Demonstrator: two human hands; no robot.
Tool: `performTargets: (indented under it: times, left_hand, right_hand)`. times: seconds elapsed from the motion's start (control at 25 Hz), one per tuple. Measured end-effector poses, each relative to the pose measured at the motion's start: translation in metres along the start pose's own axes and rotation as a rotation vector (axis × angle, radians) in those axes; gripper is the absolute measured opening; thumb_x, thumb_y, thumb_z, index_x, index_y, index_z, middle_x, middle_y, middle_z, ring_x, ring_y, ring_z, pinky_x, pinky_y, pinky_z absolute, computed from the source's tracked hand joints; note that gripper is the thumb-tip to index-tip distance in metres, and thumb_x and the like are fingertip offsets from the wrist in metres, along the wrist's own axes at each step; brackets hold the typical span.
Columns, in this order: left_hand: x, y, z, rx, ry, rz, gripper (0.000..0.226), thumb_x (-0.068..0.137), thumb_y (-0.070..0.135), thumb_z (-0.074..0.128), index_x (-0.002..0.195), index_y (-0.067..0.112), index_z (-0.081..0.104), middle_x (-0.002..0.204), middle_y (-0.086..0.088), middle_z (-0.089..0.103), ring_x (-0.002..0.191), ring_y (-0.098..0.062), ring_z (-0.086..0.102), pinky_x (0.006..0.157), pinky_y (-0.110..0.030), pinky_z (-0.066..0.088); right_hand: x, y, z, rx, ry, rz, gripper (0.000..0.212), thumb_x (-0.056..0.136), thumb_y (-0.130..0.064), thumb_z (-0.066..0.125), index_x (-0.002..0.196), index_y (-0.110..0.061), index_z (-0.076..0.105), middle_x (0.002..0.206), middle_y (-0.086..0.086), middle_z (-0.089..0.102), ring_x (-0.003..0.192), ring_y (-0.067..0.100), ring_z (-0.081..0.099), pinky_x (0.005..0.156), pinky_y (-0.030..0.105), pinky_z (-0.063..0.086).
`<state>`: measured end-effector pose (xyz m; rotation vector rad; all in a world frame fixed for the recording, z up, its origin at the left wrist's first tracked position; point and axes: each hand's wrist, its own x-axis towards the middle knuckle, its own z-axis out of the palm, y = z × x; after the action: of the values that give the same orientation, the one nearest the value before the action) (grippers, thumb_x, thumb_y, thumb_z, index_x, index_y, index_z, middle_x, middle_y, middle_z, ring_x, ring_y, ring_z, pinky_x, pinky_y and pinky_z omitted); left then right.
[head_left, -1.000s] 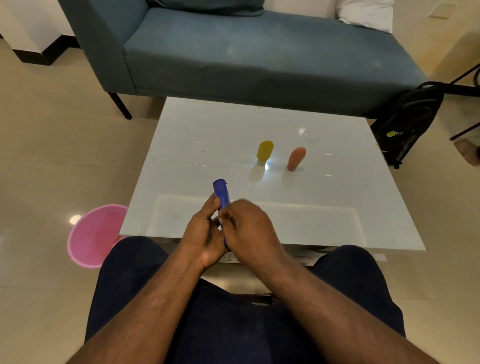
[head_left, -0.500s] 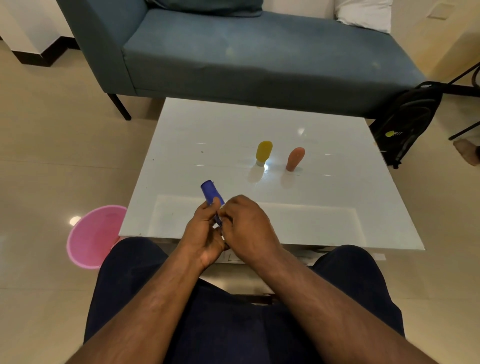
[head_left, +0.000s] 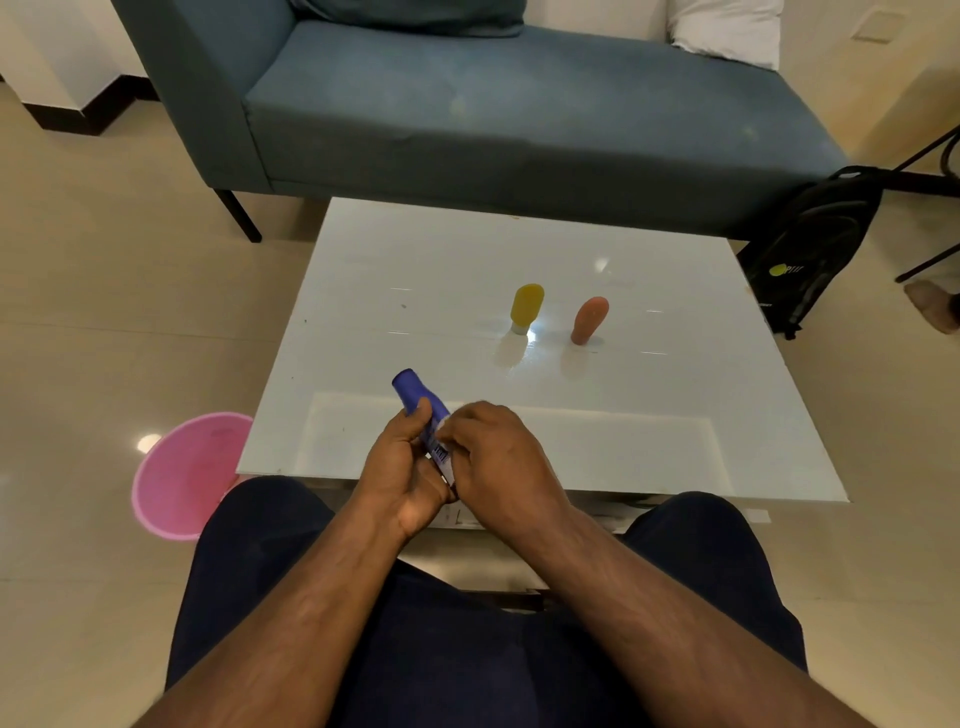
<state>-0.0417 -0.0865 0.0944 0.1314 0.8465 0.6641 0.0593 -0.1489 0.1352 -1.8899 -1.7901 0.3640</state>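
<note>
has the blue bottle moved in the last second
Yes. The blue bottle has tipped its top leftward, away from the yellow bottle on the table; left hand and right hand grip its lower part.

Bare forearms (head_left: 291, 618), dark navy trousers (head_left: 467, 670)

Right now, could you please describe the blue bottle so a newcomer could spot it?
Find the white table before the blue sofa. At its near edge, the left hand and right hand grip the blue bottle, tilted leftward. The yellow bottle and orange bottle stand alone mid-table; only this one is held.
</note>
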Motion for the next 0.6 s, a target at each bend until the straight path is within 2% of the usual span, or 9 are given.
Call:
performTargets:
  times: [0.08,0.16,0.2,0.28,0.36,0.48,0.6]
  left_hand:
    - [0.002,0.003,0.002,-0.052,0.062,-0.024,0.037,0.094,0.036,0.067,0.114,0.005,0.061,0.082,-0.012,0.07,0.078,-0.027,0.07,0.078,-0.05,0.059]
    - [0.003,0.002,0.005,-0.053,0.12,-0.028,0.041,0.09,0.04,0.071,0.11,0.005,0.062,0.082,-0.012,0.068,0.084,-0.029,0.068,0.093,-0.053,0.054]
    - [0.002,0.001,0.007,-0.041,0.124,-0.029,0.04,0.088,0.037,0.074,0.109,0.005,0.062,0.084,-0.013,0.067,0.085,-0.029,0.068,0.093,-0.053,0.055]
    - [-0.003,-0.002,0.012,-0.015,0.095,-0.029,0.027,0.09,0.026,0.073,0.104,0.006,0.061,0.077,-0.012,0.067,0.075,-0.026,0.07,0.074,-0.045,0.062]
    - [-0.009,-0.001,0.013,-0.039,0.072,-0.032,0.014,0.093,0.016,0.067,0.097,0.006,0.058,0.069,-0.012,0.066,0.063,-0.023,0.07,0.055,-0.034,0.061]
    - [-0.008,0.004,0.008,-0.14,0.105,-0.007,0.011,0.093,0.015,0.063,0.096,0.009,0.055,0.074,-0.011,0.058,0.068,-0.022,0.063,0.055,-0.031,0.06]
    - [-0.003,0.007,0.002,-0.172,0.106,-0.016,0.015,0.092,0.015,0.061,0.103,0.01,0.051,0.086,-0.013,0.055,0.076,-0.025,0.061,0.061,-0.034,0.062]
  right_hand:
    - [-0.015,0.001,-0.003,0.056,0.023,0.011,0.017,0.087,-0.015,0.059,0.1,-0.012,0.069,0.096,0.004,0.065,0.089,0.018,0.056,0.078,0.033,0.051]
    - [-0.025,0.001,-0.005,0.107,0.069,0.041,0.019,0.086,-0.008,0.06,0.102,-0.012,0.069,0.099,0.002,0.066,0.092,0.016,0.058,0.083,0.03,0.051]
    - [-0.026,0.001,-0.004,0.129,0.098,0.056,0.021,0.085,-0.006,0.06,0.103,-0.012,0.069,0.101,0.001,0.066,0.093,0.014,0.058,0.085,0.029,0.051]
    - [-0.021,-0.001,-0.001,0.169,0.153,0.066,0.021,0.086,-0.007,0.059,0.103,-0.012,0.07,0.101,0.001,0.064,0.094,0.012,0.058,0.086,0.026,0.051]
    - [-0.018,-0.005,0.003,0.181,0.2,0.044,0.02,0.086,-0.011,0.058,0.101,-0.01,0.071,0.101,0.001,0.061,0.093,0.012,0.057,0.083,0.022,0.05]
    - [-0.024,-0.008,0.012,0.177,0.237,-0.007,0.02,0.086,-0.006,0.059,0.102,-0.011,0.07,0.103,0.001,0.062,0.096,0.012,0.056,0.085,0.019,0.047]
    - [-0.027,-0.005,0.019,0.149,0.259,-0.087,0.025,0.082,-0.001,0.061,0.102,-0.012,0.071,0.104,0.001,0.066,0.1,0.015,0.058,0.088,0.022,0.046]
